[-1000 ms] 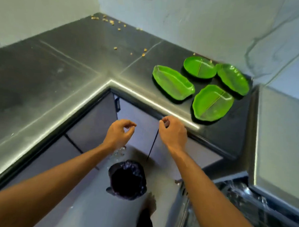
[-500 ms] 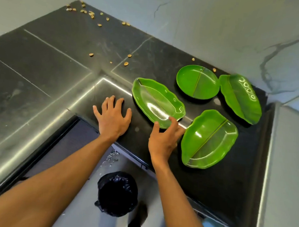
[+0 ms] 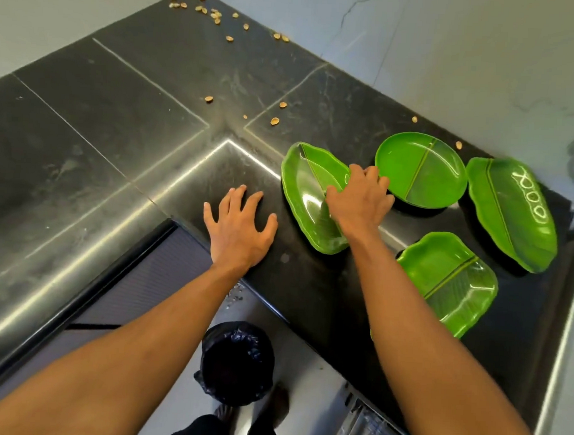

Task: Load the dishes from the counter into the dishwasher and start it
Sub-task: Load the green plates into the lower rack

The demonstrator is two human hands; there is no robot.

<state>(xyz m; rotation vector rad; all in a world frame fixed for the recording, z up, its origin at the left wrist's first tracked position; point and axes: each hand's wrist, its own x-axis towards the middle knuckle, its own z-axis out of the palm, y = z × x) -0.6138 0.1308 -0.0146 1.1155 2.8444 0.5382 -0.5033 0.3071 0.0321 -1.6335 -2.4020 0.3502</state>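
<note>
Several green leaf-patterned dishes lie on the black counter. A long leaf-shaped dish is nearest the corner. My right hand lies over its right side, fingers curled at its far rim beside the round green plate. Whether it grips the rim I cannot tell. A second leaf dish sits at the far right, and a squarish one near the counter's front edge. My left hand rests flat on the counter, fingers spread, left of the long dish.
Nut shells are scattered along the counter toward the back corner. A bin lined with a black bag stands on the floor below. Part of a dishwasher rack shows at the bottom right. A light wall backs the counter.
Both hands rose from the cabinet front to the counter. The left hand settled flat; the right hand moved forward across the long leaf dish to its far rim.
</note>
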